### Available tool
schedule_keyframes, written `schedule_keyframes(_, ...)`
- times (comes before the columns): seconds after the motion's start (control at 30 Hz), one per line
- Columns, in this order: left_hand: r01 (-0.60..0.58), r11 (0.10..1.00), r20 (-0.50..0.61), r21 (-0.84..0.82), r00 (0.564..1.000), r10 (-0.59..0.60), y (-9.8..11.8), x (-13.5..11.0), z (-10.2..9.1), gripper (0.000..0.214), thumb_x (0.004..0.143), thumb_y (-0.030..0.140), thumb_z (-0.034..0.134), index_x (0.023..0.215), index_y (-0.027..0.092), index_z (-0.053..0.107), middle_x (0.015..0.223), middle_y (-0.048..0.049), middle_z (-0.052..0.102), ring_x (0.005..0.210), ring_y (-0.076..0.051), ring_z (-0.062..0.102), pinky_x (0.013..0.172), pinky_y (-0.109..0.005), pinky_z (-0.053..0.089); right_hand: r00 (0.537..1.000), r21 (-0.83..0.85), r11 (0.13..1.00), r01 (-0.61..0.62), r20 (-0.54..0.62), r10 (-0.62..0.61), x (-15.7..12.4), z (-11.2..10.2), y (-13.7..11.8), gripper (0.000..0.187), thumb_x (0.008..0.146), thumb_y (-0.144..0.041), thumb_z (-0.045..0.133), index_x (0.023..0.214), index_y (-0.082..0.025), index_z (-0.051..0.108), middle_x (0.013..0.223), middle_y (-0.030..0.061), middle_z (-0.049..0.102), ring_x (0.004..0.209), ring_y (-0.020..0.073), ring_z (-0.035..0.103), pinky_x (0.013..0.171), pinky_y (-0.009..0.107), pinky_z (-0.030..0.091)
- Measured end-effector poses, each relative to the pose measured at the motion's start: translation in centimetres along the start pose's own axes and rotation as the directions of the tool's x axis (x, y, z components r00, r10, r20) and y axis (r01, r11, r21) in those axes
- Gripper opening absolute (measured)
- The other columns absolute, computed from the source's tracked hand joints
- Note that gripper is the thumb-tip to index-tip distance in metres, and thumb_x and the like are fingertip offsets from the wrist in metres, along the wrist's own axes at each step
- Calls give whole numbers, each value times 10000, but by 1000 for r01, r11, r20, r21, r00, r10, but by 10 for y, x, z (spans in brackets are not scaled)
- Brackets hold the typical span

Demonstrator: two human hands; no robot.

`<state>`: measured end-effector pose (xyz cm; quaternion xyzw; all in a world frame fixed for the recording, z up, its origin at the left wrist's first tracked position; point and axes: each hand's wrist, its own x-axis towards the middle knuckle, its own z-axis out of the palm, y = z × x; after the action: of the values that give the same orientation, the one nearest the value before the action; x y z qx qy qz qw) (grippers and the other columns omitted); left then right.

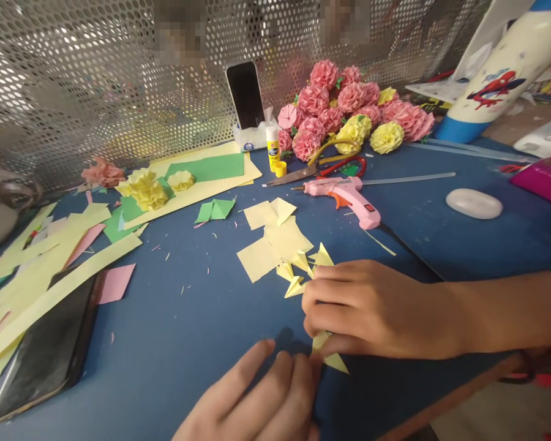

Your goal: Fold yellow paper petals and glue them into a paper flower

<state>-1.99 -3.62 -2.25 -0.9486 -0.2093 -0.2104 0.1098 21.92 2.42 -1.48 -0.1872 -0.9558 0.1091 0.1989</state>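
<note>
A small folded yellow paper piece [334, 361] lies low on the blue table, between my two hands. Bent fingers of my right hand [371, 306] close over its upper part, the thumb side resting against it. From below left, my left hand [261, 398] reaches its left edge; the fingertips nearest the paper are bent in and meet the right thumb, while the outer finger sticks out. The left thumb is mostly hidden. Just beyond the right knuckles sit several pointed folded yellow pieces [294, 286]. Flat yellow paper squares [287, 239] lie behind those.
A pink glue gun [344, 195], scissors [294, 177] and a glue stick [272, 150] lie farther back. Paper flowers [314, 101] are heaped behind them. Paper strips [64, 269] overlap a dark phone [50, 343] at left. A perforated metal panel [96, 79] borders the table.
</note>
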Motion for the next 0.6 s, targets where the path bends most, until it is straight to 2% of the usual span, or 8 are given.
schedule_keyframes(0.17, 7, 1000, -31, -13, 999, -7, -2, 1, 2, 293, 1031, 201, 440, 1092, 149, 722, 938, 53, 732, 952, -95, 582, 1237, -305, 135, 994, 190, 978, -90, 80, 76, 1, -2, -2, 214, 1004, -310, 501, 888, -157, 595, 877, 25, 591, 827, 147, 507, 739, 251, 412)
schedule_keyframes(0.3, 17, 1000, -28, -14, 999, -18, -3, 2, 1, 289, 1030, 204, 442, 1090, 157, 722, 922, 52, 725, 918, -91, 612, 1210, -300, 196, 997, 204, 977, -69, 60, 58, -2, -2, -3, 200, 1011, -268, 486, 894, -154, 602, 848, 21, 595, 796, 145, 489, 766, 263, 403)
schedule_keyframes(0.43, 46, 999, -44, -24, 998, -47, -2, 3, 3, 258, 1019, 208, 471, 1067, 180, 723, 904, 47, 724, 879, -90, 630, 1121, -274, 324, 999, 101, 995, -25, 30, 22, -4, -4, -4, 252, 1025, -223, 441, 853, -160, 614, 829, 22, 604, 760, 146, 481, 719, 279, 387)
schedule_keyframes(0.53, 87, 992, -50, -96, 994, -93, -4, 3, 5, 199, 981, 205, 541, 1062, 187, 722, 908, 39, 722, 863, -102, 637, 1070, -288, 365, 997, -71, 994, 80, -16, -81, -4, -7, -6, 272, 990, -121, 448, 778, -172, 611, 822, 10, 623, 732, 149, 475, 650, 289, 360)
schedule_keyframes(0.6, 114, 983, -45, -142, 992, -122, -5, 3, 5, 182, 960, 202, 567, 1053, 196, 722, 913, 34, 717, 861, -106, 640, 1041, -295, 385, 985, -166, 972, 164, -23, -170, -4, -9, -6, 279, 973, -119, 474, 737, -178, 611, 780, 1, 625, 709, 149, 488, 610, 298, 348)
